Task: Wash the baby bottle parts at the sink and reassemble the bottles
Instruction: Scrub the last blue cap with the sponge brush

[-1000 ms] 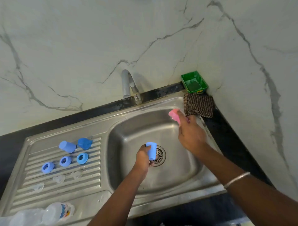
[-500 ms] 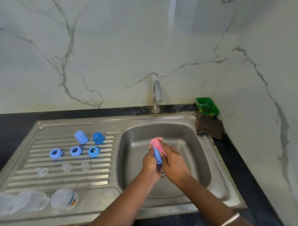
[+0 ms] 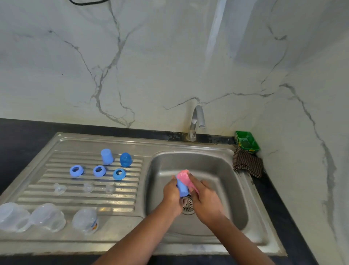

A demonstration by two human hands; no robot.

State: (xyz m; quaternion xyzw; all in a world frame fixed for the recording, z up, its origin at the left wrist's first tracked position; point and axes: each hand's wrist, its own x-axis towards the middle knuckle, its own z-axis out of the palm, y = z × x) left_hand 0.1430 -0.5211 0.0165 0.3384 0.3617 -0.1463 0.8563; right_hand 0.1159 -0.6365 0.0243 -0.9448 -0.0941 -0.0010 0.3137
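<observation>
Over the steel sink basin (image 3: 222, 170), I saw the small blue plastic bottle cap (image 3: 182, 188), light, stiff and likely slick, gripped round its sides by the left hand (image 3: 171, 196); the right hand (image 3: 204, 201) pinched a soft pink sponge (image 3: 184, 177) against it.

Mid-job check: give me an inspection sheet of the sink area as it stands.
Surface: steel sink with ribbed drainboard.
Job's things: blue cap and pink sponge in hand over the basin; two caps, three blue rings, three clear teats, three clear bottles on the drainboard.
Clutter: checked cloth, green tray.
Hands: left hand grips the cap; right hand holds the sponge against it.
Cables: black cable, top edge.
Surroundings: tap, no water seen; marble wall.
</observation>
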